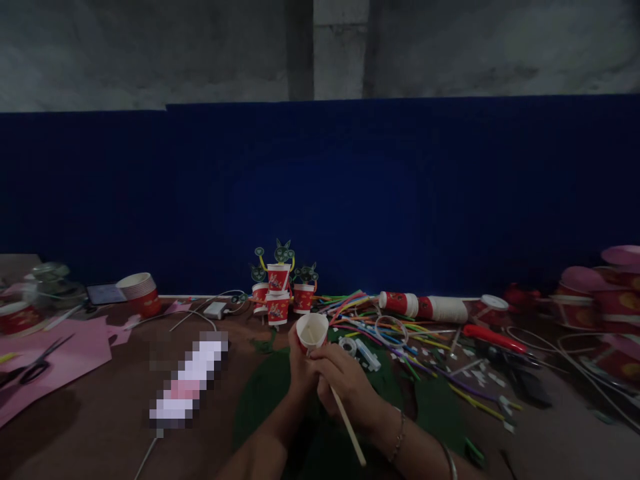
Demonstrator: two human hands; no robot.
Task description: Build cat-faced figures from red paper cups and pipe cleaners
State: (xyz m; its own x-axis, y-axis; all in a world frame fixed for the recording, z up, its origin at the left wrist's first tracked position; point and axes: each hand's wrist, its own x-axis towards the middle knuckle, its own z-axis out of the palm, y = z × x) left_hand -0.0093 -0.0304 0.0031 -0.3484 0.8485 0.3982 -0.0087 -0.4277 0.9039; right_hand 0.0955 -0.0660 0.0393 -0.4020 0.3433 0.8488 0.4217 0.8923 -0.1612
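My left hand (pixel 299 367) is wrapped round a red-and-white paper cup (pixel 311 325), its mouth tilted toward me and its rim squeezed out of round. With closed fingers my right hand (pixel 343 380) grips a pale wooden stick like a chopstick (pixel 349 427), whose long end slants down to the right. The fingers press against the near side of the cup. Something pale shows inside the cup; whether it is the stick's tip I cannot tell. Behind the hands stand several paper-cup figures (pixel 278 308) with dark green paper heads.
Coloured pipe cleaners (pixel 360 303), a tape roll (pixel 347 345) and paper scraps lie to the right. Beyond are stacked cups (pixel 443 309) on their side and a red-handled tool (pixel 495 338). At left are scissors (pixel 37 365), pink paper (pixel 85 360), a cup stack (pixel 140 297) and a blurred-out object (pixel 187 387).
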